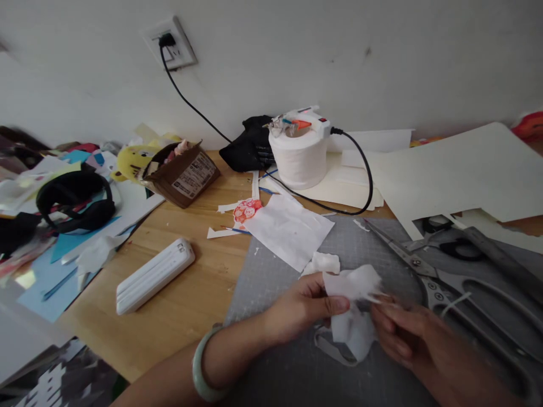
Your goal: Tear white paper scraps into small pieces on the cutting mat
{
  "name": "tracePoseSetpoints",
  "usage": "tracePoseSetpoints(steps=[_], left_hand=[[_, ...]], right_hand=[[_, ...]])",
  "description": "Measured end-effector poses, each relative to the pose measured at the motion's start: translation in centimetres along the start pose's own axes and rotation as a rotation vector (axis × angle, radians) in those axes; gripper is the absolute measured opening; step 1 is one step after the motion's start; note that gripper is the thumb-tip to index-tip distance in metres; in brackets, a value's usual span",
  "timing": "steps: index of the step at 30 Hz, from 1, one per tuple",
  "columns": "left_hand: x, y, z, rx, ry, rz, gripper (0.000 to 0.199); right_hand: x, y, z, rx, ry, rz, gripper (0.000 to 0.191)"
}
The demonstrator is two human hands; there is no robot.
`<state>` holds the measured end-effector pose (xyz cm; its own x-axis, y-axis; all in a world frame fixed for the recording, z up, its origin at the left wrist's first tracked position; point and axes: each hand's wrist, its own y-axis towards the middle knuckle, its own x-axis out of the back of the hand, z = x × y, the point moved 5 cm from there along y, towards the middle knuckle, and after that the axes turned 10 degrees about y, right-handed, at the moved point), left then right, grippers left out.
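A crumpled white cloth or tissue hangs between both hands above the grey cutting mat. My left hand pinches its upper left part between thumb and fingers, and a pale green bangle circles that wrist. On the right, my right hand is closed at the material's edge, blurred by motion, with a thin white strip near its fingertips; what exactly it grips is hard to make out. Another small white scrap lies just behind my left hand. Beyond it rests a flat white sheet.
Large scissors lie at the right. Behind the mat stands a white roll with a black cable. A white power bank and a small cardboard box sit on the wood at left, beside piled paper and a black headband-like item.
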<state>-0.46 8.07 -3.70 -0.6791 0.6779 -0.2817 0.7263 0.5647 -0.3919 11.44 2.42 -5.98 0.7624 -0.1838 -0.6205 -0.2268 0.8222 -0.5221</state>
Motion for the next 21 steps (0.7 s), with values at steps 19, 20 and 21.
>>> tracePoseSetpoints(steps=[19,20,21], left_hand=[[-1.8,-0.5,-0.5,0.011,0.057,0.225,0.040],[-1.7,-0.4,-0.4,0.016,0.026,0.215,0.040],[-1.5,-0.3,-0.3,0.018,-0.005,0.189,0.040]], right_hand=[[-0.5,-1.5,-0.9,-0.022,-0.168,-0.041,0.045],[-0.7,-1.5,-0.9,-0.043,-0.074,-0.029,0.045],[-0.9,-1.5,-0.8,-0.060,0.033,-0.004,0.045]])
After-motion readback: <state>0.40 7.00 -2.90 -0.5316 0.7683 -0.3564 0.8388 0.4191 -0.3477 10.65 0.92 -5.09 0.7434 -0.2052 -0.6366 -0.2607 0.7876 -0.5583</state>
